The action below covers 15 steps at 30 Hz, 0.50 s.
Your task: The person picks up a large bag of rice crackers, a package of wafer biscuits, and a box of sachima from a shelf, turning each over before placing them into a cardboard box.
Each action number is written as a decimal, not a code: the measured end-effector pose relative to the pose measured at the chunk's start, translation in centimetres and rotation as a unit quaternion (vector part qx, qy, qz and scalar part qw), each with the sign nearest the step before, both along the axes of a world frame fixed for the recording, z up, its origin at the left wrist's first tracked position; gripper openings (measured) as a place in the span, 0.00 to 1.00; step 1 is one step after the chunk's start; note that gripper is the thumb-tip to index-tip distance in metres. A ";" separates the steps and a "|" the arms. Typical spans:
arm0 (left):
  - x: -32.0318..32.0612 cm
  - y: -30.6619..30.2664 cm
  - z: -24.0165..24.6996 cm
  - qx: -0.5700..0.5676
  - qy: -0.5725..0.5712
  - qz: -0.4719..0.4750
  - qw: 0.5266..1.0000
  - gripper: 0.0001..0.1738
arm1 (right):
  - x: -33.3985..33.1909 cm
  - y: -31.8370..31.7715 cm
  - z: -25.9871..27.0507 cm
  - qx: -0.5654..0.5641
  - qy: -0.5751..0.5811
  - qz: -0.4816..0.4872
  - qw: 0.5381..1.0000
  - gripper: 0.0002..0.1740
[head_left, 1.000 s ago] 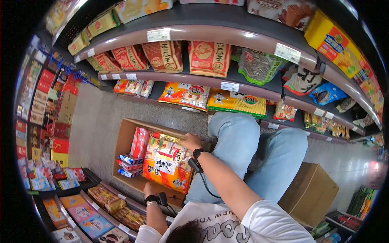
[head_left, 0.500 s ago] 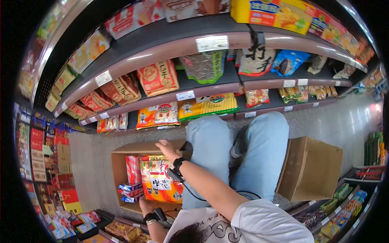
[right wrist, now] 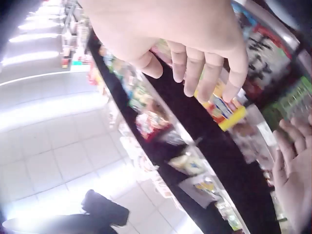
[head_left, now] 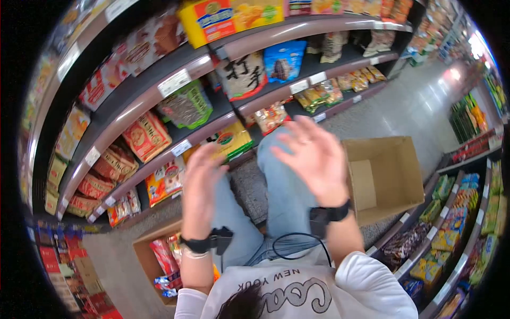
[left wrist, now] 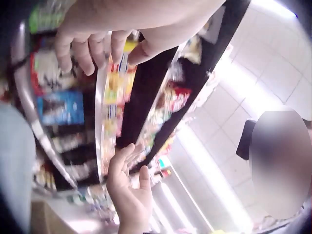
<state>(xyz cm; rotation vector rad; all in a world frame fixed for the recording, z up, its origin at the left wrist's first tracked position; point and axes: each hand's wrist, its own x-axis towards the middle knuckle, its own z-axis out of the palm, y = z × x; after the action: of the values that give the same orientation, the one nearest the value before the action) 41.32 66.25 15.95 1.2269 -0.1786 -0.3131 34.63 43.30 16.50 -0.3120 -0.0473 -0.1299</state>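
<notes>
Both of my hands are raised over my lap, with nothing held. In the head view my left hand [head_left: 201, 183] is on the left, blurred, its fingers loosely bent. My right hand [head_left: 316, 159] has its fingers spread, palm partly facing the camera. Below the left forearm sits a cardboard box [head_left: 142, 258] holding a red-and-white packet [head_left: 163, 257] and small blue packets [head_left: 169, 284]. The left arm hides much of its contents. To the right of my knees stands a second open cardboard box [head_left: 396, 175]. Each wrist view shows both hands with relaxed fingers.
Ahead runs a store shelf with a yellow snack box [head_left: 234, 18], a blue bag [head_left: 284, 61], a green bag of seeds [head_left: 186, 103] and red packets [head_left: 147, 136]. A low display of packaged snacks [head_left: 443, 228] curves along the right. Grey floor [head_left: 109, 255] shows at left.
My hands have left the filled box and risen over my lap, the right one swinging to the right. My view has turned right, bringing the second box closer to the middle.
</notes>
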 end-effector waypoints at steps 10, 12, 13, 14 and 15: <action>-10.1 -21.6 -4.7 0.033 0.239 -0.420 0.875 0.32 | -28.3 -16.9 -1.9 -0.196 0.267 -0.498 0.801 0.26; -10.6 -24.1 -7.4 0.091 0.257 -0.401 0.874 0.43 | -30.9 -18.3 -5.2 -0.237 0.392 -0.522 0.720 0.29; -10.9 -25.3 -8.9 0.122 0.261 -0.380 0.879 0.46 | -31.6 -18.8 -7.3 -0.249 0.468 -0.514 0.675 0.29; -11.0 -26.4 -10.0 0.153 0.263 -0.356 0.884 0.50 | -32.2 -19.4 -9.9 -0.259 0.540 -0.501 0.626 0.30; -10.8 -27.1 -10.7 0.159 0.268 -0.368 0.876 0.57 | -32.9 -20.2 -13.2 -0.292 0.599 -0.488 0.564 0.34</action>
<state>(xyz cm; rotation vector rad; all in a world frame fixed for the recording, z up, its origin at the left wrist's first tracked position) 30.54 39.17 5.26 1.3065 -0.1059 -1.3797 1.74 23.07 3.27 -1.0328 1.5383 -1.0123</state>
